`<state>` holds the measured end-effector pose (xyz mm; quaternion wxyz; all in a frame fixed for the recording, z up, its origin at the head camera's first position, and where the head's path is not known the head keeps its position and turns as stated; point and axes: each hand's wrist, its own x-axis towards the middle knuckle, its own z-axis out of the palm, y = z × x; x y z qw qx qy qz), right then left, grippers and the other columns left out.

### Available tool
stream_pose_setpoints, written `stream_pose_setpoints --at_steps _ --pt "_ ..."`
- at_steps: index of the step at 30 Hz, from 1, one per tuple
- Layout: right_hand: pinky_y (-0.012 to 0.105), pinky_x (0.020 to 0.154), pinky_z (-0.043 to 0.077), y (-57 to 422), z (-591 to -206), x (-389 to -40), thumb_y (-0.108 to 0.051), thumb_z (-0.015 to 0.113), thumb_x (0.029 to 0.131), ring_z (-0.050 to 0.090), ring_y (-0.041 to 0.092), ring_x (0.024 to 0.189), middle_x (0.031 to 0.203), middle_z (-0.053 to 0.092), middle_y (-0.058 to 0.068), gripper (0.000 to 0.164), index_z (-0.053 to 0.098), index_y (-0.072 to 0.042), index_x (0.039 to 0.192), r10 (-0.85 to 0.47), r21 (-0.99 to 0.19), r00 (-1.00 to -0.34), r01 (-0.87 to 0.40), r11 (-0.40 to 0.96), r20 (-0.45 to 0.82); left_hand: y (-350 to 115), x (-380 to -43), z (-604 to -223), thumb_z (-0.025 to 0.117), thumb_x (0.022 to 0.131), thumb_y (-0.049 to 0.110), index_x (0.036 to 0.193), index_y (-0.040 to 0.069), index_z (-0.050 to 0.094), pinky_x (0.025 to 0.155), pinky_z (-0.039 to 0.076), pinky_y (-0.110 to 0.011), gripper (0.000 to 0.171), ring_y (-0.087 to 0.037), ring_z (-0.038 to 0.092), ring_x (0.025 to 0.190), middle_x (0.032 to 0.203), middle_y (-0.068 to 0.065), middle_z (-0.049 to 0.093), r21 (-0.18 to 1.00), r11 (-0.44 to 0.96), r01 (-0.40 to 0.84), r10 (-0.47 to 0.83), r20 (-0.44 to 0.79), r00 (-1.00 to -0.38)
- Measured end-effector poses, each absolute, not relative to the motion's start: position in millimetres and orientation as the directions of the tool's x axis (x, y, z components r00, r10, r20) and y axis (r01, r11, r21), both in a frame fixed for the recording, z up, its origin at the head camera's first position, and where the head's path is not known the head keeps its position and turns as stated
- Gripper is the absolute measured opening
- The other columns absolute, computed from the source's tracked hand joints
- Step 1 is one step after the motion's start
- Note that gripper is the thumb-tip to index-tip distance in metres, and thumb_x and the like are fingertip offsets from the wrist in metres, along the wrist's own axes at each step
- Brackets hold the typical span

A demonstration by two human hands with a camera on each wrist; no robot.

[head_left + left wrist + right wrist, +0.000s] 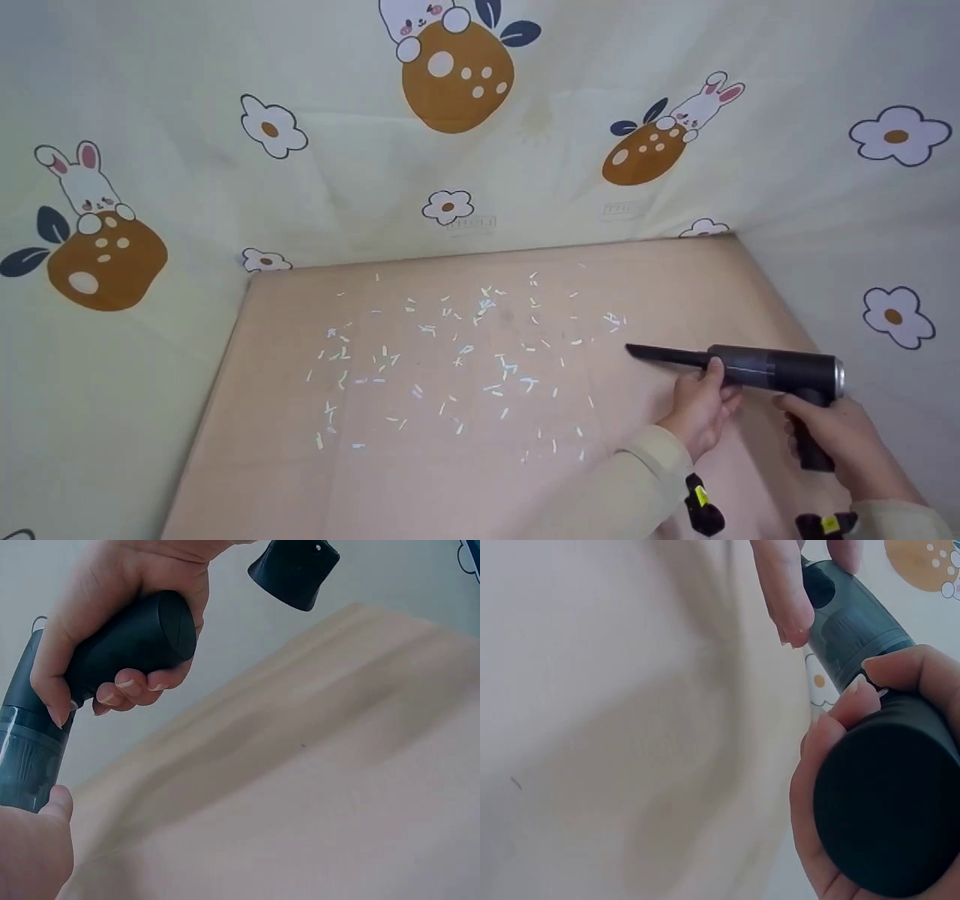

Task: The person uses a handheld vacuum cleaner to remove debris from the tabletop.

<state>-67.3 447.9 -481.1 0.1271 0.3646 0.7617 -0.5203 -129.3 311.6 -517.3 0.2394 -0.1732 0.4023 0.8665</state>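
Note:
A black handheld vacuum cleaner [802, 373] with a slim nozzle [664, 354] is held above the right side of the tabletop, nozzle pointing left. My right hand [855, 442] grips its handle [814, 450], fingers wrapped round it; the handle's flat round end [889, 810] faces the right wrist camera. Toward the front, my left hand [697, 411] holds the body from below, thumb against its side. The clear dust cup [30, 757] shows between both hands in the left wrist view. Many small pale paper scraps [510, 367] lie scattered left of the nozzle tip.
The pinkish-tan tabletop [420, 495] ends at a back edge against a pale curtain [360, 172] printed with rabbits and flowers. This cloth also hangs along the left and right sides. Black wrist devices [703, 506] sit at both sleeves.

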Motion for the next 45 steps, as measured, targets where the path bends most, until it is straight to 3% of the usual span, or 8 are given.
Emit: stream_pose_setpoints --at_steps 9,16,26,29,36,45 --pt "0.035 0.058 0.056 437 -491 -73 -0.028 0.061 0.097 0.059 0.019 0.061 0.070 0.058 -0.001 0.050 0.035 -0.001 0.130 0.449 -0.767 -0.746 0.616 0.182 -0.492 306 -138 -521 0.054 0.105 0.017 0.126 -0.012 0.055 0.102 0.053 -0.055 0.036 -0.039 0.068 0.113 0.114 -0.025 0.071 0.626 -0.544 -0.558 0.291 -0.483 -0.826" --pt "0.033 0.060 0.056 429 -493 -76 -0.032 0.062 0.096 0.060 0.017 0.063 0.071 0.060 -0.002 0.050 0.039 0.000 0.126 0.490 -0.759 -0.721 0.629 0.167 -0.490 303 -145 -522 0.054 0.105 0.017 0.130 -0.012 0.053 0.102 0.054 -0.053 0.038 -0.038 0.068 0.114 0.117 -0.026 0.070 0.630 -0.545 -0.553 0.291 -0.477 -0.829" --pt "0.033 0.059 0.057 425 -496 -77 -0.031 0.061 0.096 0.061 0.017 0.061 0.070 0.060 -0.002 0.032 0.047 -0.006 0.108 0.504 -0.766 -0.702 0.633 0.115 -0.503 303 -150 -521 0.055 0.105 0.017 0.128 -0.014 0.052 0.100 0.055 -0.053 0.039 -0.041 0.067 0.114 0.117 -0.029 0.069 0.640 -0.525 -0.561 0.278 -0.493 -0.824" --pt "0.034 0.058 0.058 422 -496 -77 -0.031 0.062 0.096 0.062 0.019 0.060 0.069 0.060 -0.001 0.034 0.045 -0.005 0.110 0.528 -0.771 -0.694 0.627 0.108 -0.490 305 -151 -520 0.056 0.105 0.017 0.129 -0.014 0.052 0.100 0.055 -0.053 0.040 -0.041 0.067 0.113 0.117 -0.029 0.069 0.645 -0.517 -0.562 0.265 -0.504 -0.822" --pt "0.033 0.057 0.057 415 -498 -78 -0.034 0.066 0.094 0.061 0.018 0.060 0.068 0.059 -0.001 0.059 0.033 -0.004 0.133 0.603 -0.777 -0.681 0.611 0.155 -0.415 309 -150 -515 0.055 0.105 0.018 0.125 -0.013 0.055 0.099 0.056 -0.053 0.036 -0.038 0.069 0.111 0.113 -0.028 0.070 0.678 -0.496 -0.542 0.245 -0.490 -0.837" --pt "0.033 0.059 0.057 415 -497 -79 -0.035 0.064 0.096 0.061 0.018 0.061 0.069 0.058 -0.001 0.049 0.039 -0.005 0.124 0.586 -0.773 -0.672 0.623 0.120 -0.452 310 -155 -517 0.056 0.105 0.019 0.126 -0.012 0.055 0.098 0.056 -0.052 0.038 -0.038 0.069 0.111 0.113 -0.028 0.070 0.688 -0.476 -0.547 0.245 -0.494 -0.834"
